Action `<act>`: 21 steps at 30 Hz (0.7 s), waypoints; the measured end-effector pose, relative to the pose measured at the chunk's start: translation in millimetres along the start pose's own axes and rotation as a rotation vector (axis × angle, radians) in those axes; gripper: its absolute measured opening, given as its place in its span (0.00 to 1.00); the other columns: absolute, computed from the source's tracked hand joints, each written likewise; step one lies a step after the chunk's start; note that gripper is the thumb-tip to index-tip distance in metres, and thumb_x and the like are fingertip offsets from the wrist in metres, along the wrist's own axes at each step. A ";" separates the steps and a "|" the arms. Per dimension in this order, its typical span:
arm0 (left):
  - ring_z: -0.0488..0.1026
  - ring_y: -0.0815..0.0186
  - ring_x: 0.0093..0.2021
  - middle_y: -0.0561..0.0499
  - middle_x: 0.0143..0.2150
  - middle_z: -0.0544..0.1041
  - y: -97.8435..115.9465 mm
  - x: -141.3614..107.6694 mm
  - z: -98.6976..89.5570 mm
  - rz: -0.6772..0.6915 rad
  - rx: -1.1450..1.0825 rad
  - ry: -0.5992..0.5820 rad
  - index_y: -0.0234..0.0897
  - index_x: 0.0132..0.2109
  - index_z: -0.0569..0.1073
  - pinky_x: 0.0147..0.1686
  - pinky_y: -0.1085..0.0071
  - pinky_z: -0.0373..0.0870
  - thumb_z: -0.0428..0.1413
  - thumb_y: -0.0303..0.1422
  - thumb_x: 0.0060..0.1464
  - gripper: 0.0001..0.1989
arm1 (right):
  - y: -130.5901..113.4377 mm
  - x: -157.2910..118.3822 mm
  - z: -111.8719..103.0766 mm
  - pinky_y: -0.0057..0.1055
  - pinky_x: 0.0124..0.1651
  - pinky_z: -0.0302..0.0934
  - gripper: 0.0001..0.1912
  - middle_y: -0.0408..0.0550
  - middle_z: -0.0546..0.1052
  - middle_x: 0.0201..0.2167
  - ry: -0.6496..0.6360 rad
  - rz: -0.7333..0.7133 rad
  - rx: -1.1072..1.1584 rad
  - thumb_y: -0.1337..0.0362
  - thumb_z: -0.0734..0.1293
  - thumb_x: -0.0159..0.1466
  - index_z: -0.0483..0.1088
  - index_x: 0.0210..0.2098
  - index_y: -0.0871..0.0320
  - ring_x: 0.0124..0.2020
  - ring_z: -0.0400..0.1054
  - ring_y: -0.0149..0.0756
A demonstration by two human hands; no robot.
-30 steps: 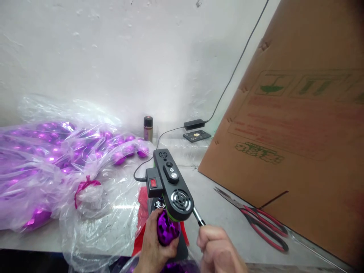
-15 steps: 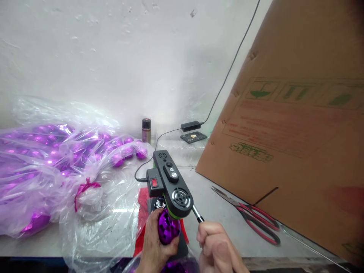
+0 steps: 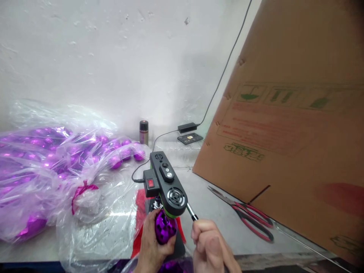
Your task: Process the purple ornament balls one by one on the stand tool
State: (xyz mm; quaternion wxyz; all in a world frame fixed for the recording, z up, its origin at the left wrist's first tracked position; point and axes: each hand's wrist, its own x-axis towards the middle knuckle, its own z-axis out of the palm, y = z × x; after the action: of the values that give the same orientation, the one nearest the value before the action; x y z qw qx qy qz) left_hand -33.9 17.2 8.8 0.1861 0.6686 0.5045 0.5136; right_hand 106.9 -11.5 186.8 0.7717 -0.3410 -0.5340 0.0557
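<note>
My left hand (image 3: 150, 239) is wrapped round a shiny purple ball (image 3: 165, 231) like a Christmas bauble. The ball sits beneath the front of a small black bench machine (image 3: 169, 185) that looks like a mini drill press with green trim. Where the ball meets the machine is hidden by its head. The fingers of my right hand (image 3: 210, 242) are closed round the end of the machine's metal lever (image 3: 191, 211). A red rocker switch (image 3: 150, 183) shows on the machine's side box. Red cloth or film (image 3: 139, 212) lies under its base.
A clear plastic bag (image 3: 82, 227) of purple balls (image 3: 34, 142) covers the left. Behind stand a dark-capped bottle (image 3: 143, 132), a power adapter (image 3: 187, 127) and a phone (image 3: 190, 138). Red-handled scissors (image 3: 244, 216) lie right, before a large leaning cardboard box (image 3: 278, 125).
The whole view has shifted slightly, so everything appears a little further left. Both hands keep their holds on the ball and the lever.
</note>
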 end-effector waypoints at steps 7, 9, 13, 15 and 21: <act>0.92 0.40 0.58 0.35 0.61 0.90 1.1 0.4 4.9 0.019 -0.009 0.018 0.35 0.69 0.80 0.59 0.43 0.93 0.70 0.40 0.60 0.32 | 1.3 -11.3 4.2 0.28 0.27 0.58 0.26 0.40 0.73 0.25 0.028 0.001 -0.036 0.67 0.62 0.84 0.66 0.26 0.55 0.23 0.68 0.29; 0.91 0.39 0.58 0.34 0.60 0.90 3.5 -2.1 10.8 -0.013 -0.008 0.067 0.35 0.68 0.80 0.59 0.41 0.92 0.70 0.40 0.57 0.33 | 5.2 -22.6 6.4 0.28 0.27 0.58 0.26 0.41 0.74 0.26 0.059 0.010 -0.045 0.68 0.62 0.84 0.65 0.26 0.55 0.24 0.68 0.28; 0.91 0.37 0.56 0.35 0.57 0.90 9.2 -4.0 19.8 -0.069 0.000 0.140 0.36 0.65 0.81 0.57 0.38 0.92 0.69 0.41 0.52 0.34 | 14.9 -38.9 7.5 0.27 0.27 0.60 0.27 0.41 0.74 0.26 0.087 -0.013 -0.004 0.62 0.61 0.86 0.66 0.27 0.54 0.25 0.70 0.30; 0.91 0.37 0.55 0.35 0.56 0.90 10.4 -1.5 20.9 -0.071 0.002 0.142 0.36 0.65 0.81 0.56 0.38 0.92 0.69 0.41 0.52 0.34 | 14.4 -35.2 5.0 0.26 0.26 0.60 0.27 0.42 0.76 0.27 0.085 -0.009 0.007 0.61 0.62 0.86 0.66 0.27 0.54 0.25 0.71 0.30; 0.91 0.39 0.57 0.35 0.58 0.91 16.5 1.5 16.0 -0.090 -0.078 0.140 0.35 0.65 0.81 0.61 0.40 0.91 0.69 0.42 0.54 0.33 | -18.3 27.3 8.0 0.25 0.29 0.61 0.28 0.40 0.70 0.22 -0.038 0.068 0.016 0.65 0.65 0.85 0.65 0.26 0.55 0.26 0.73 0.29</act>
State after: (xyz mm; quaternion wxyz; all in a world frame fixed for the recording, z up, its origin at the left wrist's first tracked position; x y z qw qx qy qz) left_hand -11.9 15.8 15.8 0.1994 0.6000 0.5253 0.5695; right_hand 106.4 -9.4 220.6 0.7617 -0.3514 -0.5363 0.0927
